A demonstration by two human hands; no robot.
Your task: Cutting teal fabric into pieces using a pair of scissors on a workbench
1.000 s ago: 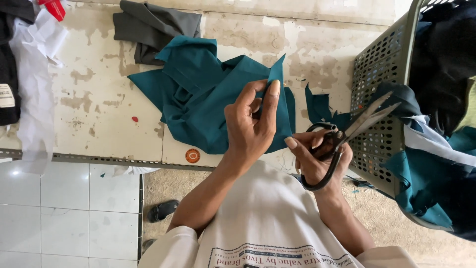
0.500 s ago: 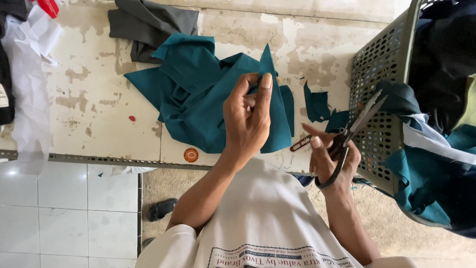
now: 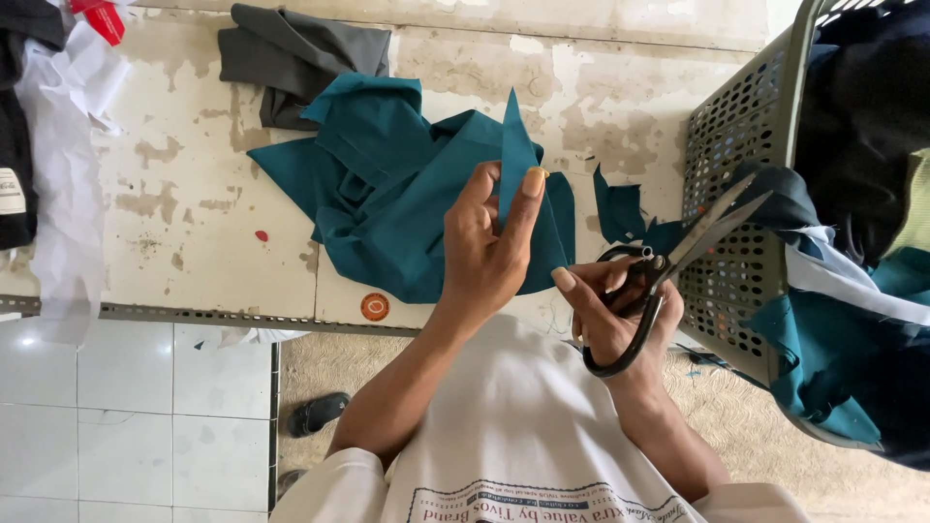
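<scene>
Your left hand (image 3: 489, 247) pinches a pointed teal fabric scrap (image 3: 515, 150) upright above the crumpled teal cloth (image 3: 387, 194) on the worn counter (image 3: 184, 194). Your right hand's (image 3: 610, 310) grip wraps black-handled scissors (image 3: 668, 261), blades barely parted, beside the perforated plastic basket (image 3: 746, 145).

The right hand (image 3: 615, 310) hides part of the black scissors' (image 3: 659, 276) handles, the frame's right edge cuts off the green laundry basket (image 3: 746, 126), and the left hand (image 3: 489, 247) covers the teal scrap's (image 3: 516, 145) lower end.

Round orange sticker (image 3: 374, 307) at table edge (image 3: 194, 312); white label (image 3: 12, 192) far left.
</scene>
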